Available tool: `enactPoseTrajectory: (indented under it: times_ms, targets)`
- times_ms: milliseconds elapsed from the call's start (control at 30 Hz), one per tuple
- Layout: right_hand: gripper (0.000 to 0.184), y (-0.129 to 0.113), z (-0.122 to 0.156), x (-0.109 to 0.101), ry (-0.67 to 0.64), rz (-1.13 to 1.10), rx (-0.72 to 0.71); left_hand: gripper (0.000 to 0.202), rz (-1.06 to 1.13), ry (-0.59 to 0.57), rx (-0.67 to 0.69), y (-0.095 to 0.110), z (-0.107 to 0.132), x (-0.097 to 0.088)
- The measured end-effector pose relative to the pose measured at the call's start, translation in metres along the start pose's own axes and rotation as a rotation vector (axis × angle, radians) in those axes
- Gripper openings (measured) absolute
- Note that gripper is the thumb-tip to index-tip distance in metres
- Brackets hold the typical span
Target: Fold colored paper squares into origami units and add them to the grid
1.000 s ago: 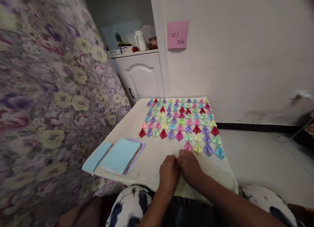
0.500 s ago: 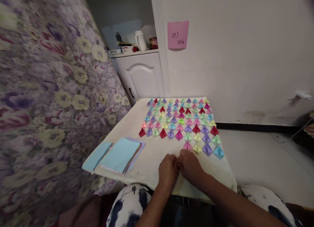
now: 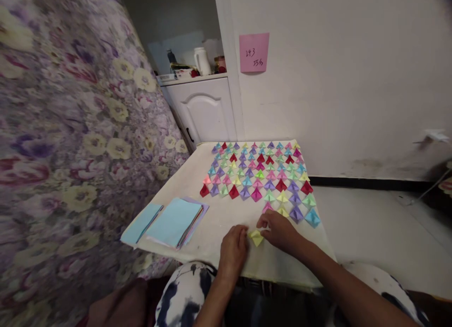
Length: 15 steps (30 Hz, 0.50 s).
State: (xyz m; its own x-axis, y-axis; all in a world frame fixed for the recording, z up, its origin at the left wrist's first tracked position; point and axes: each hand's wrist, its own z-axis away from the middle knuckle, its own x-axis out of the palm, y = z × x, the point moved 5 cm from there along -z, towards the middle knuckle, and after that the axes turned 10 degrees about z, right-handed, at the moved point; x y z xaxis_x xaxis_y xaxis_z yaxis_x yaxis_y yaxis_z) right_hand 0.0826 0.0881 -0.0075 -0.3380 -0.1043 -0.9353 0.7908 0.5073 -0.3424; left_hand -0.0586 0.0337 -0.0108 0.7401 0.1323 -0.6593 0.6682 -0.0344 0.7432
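Head view: a small yellow folded paper (image 3: 256,238) is seen at the near side of a pale table (image 3: 215,228), between the two hands. The left hand (image 3: 233,249) is held at the left of the yellow folded paper, with its fingers bent and close together. The right hand (image 3: 278,229) is held at the right, with its fingers and thumb curled by the top right edge. It cannot be told if the paper is pinched by either hand.

Just past the right hand, a pink folded paper (image 3: 267,207) and a second yellow one (image 3: 283,211) are partly covered by it. A blue folded paper (image 3: 312,217) is set near the right edge of the table. Farther back, many small folded papers (image 3: 256,193) in red, purple, green, pink and blue are lined up in rows.

At the left, a thick pile of paper (image 3: 176,221) is topped with a light blue sheet. Beside it, farther left, a thinner blue pile (image 3: 141,223) is placed at the table's edge.
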Motion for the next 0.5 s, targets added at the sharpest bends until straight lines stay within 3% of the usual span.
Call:
enactPoseTrajectory:
  times_ms: [300, 500]
  targets:
    - [0.008, -0.019, 0.002, 0.009, 0.021, 0.111, -0.044, 0.029, 0.041, 0.025, -0.021, -0.003, 0.008, 0.005]
    - [0.019, -0.027, 0.001, 0.017, 0.018, 0.205, -0.039, 0.028, 0.025, 0.007, -0.041, -0.005, 0.005, 0.008]
